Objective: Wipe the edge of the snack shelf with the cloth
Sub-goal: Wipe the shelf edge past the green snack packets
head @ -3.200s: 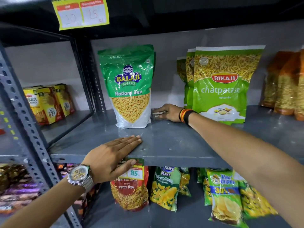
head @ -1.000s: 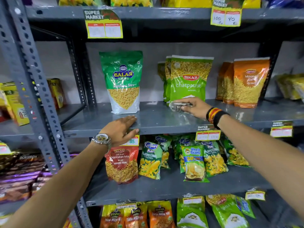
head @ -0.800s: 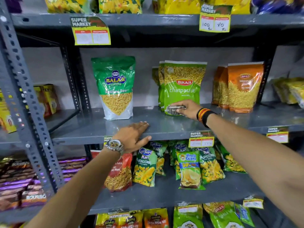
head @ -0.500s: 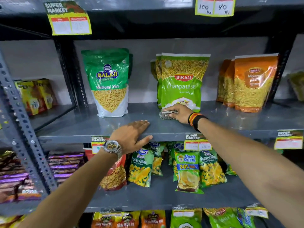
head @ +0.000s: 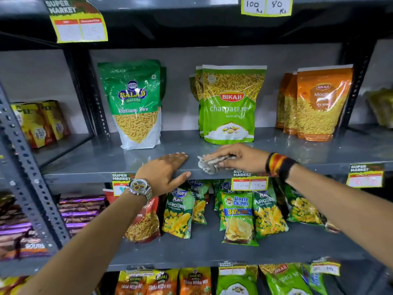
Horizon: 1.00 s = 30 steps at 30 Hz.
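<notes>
Nearest the camera, two bare forearms reach up and in toward the grey shelf (head: 102, 160). The left hand (head: 163, 173) wears a watch (head: 139, 187) at the wrist and lies flat on the shelf's front lip, fingers straight and together on top, thumb spread along the front edge; it holds nothing. Just to its right, apart from its fingertips by a small gap, the right hand (head: 240, 157) has its fingers curled over a crumpled grey-white cloth (head: 209, 163) and presses it down at the front edge of the shelf. The cloth bunches out past the fingertips toward the left hand; how much of it lies under the palm cannot be seen. Striped bands (head: 278, 165) circle the right wrist.

Directly below the cloth, a price tag (head: 249, 181) hangs on the shelf's front face, and under that hang chip bags (head: 237, 218) on the lower shelf.

Beyond the right hand, close behind its knuckles, stands a light-green Bikaji pouch (head: 230, 105). Behind the left hand, further back and to the left of the grip, stands a dark-green Balaji pouch (head: 136, 103). Well to the right of the grip stand orange pouches (head: 316, 103), the print on them a little blurred.
</notes>
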Motion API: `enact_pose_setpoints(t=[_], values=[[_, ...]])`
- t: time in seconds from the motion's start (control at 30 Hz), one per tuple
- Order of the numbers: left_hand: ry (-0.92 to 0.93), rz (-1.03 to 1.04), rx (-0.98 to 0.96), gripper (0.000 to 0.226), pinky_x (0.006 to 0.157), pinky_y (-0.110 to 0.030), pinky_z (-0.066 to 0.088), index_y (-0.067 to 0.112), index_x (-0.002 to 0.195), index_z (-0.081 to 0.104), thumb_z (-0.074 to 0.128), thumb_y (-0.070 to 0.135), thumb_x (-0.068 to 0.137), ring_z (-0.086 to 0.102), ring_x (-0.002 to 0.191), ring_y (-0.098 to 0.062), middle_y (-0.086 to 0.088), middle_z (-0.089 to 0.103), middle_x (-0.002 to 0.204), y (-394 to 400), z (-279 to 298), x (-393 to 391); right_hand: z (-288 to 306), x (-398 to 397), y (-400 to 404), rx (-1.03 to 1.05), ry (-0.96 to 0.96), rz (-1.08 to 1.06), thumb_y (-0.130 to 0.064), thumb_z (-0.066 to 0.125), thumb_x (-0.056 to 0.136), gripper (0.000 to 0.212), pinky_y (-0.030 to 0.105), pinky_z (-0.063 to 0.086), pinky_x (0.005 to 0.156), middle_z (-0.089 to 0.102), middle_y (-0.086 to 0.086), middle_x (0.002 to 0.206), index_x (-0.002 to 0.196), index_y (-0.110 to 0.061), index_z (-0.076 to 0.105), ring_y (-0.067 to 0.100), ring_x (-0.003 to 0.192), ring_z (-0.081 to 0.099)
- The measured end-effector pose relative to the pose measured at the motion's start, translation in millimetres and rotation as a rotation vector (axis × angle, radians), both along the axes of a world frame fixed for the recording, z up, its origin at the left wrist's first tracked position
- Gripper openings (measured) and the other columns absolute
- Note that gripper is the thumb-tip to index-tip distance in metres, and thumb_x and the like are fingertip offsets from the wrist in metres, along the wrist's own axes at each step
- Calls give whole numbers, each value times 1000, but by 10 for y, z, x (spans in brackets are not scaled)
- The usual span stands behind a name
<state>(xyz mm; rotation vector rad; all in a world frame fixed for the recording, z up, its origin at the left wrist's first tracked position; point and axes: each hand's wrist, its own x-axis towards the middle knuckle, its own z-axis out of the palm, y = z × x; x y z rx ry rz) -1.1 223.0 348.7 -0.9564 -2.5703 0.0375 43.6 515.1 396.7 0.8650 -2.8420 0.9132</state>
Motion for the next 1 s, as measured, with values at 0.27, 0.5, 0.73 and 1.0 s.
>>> enact_pose_setpoints(t=[0.27,0.5,0.73,1.0], values=[[5,-11,10,85,117,-38,37,21,157,33,12,74,94,40,146,-18,1,40,160,-7,-1,-10,22,-571,233,9,84,-294,-10,58,94,37,34,39,111,57,0,138,128,-24,63,16,129,51],[7,2,-5,82,113,-42,43,22,156,34,14,73,96,41,145,-18,2,41,160,-10,-10,-12,-108,97,62,24,52,-89,-18,58,95,39,20,43,98,59,-5,115,128,-38,60,9,110,56],[4,12,-8,83,114,-40,42,23,157,34,13,74,94,42,144,-18,2,41,160,5,13,-2,120,-204,300,-59,65,-258,-9,56,96,37,23,34,103,55,-6,138,129,-25,62,13,129,48],[0,-6,11,82,112,-41,43,22,156,35,16,72,95,42,144,-18,2,42,159,-10,17,35,-2,83,32,21,-7,-146,-15,57,96,38,10,41,96,59,-9,126,130,-32,61,2,111,55]])
